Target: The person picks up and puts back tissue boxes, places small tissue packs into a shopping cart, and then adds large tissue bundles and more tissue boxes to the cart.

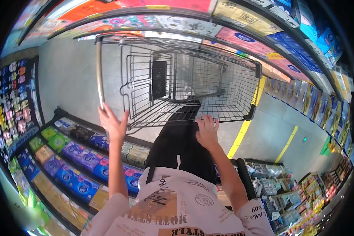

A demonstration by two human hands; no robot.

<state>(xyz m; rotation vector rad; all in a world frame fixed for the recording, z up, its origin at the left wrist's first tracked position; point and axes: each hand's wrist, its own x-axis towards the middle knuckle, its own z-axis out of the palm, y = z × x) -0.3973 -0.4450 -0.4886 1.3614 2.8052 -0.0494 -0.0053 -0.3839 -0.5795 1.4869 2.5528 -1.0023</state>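
A black wire shopping cart (192, 82) stands sideways in front of me, with its push handle (99, 72) on the left. My left hand (114, 122) is at the near end of that handle, fingers bent over it and thumb held apart. At the cart's near side rim, my right hand (207, 131) rests with its fingers spread over the top wire. No loose item shows in either hand. The basket has no goods that I can make out, and a dark sign panel (159, 80) hangs at its handle end.
Shelves of tissue packs (244, 37) run along the far side. More packs fill a low shelf (80, 157) at near left. A rack of small colourful items (13, 100) stands far left. Yellow floor lines (240, 137) lie to the right, beside goods on display stands (279, 188).
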